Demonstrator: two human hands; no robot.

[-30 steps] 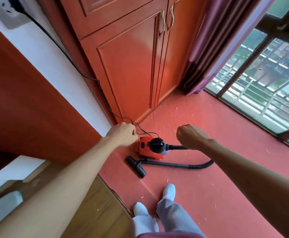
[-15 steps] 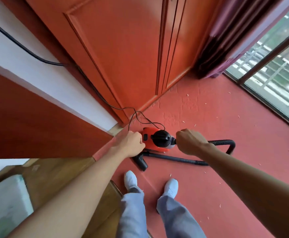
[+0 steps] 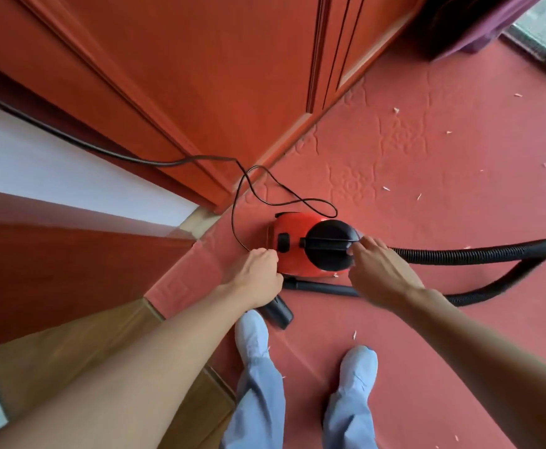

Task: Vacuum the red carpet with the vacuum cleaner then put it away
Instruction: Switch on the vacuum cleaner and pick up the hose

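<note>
Vacuum cleaner (image 3: 300,251) sat on red carpet (image 3: 427,176), just beside cabinet (image 3: 232,76) base. Left hand (image 3: 258,277) clenched round power cord (image 3: 168,163). Right hand (image 3: 381,277), fingers relaxed, touched black top handle (image 3: 326,244). Judged: shell rigid, moderately heavy; lift by handle. Hose (image 3: 475,254) floppy, likely to trail.

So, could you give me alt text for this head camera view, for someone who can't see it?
A person leans over a small red vacuum cleaner on a red carpet, left hand gripping its black power cord, right hand reaching open for the black top handle. The black hose loops away to the right; pale scraps dot the carpet.
</note>
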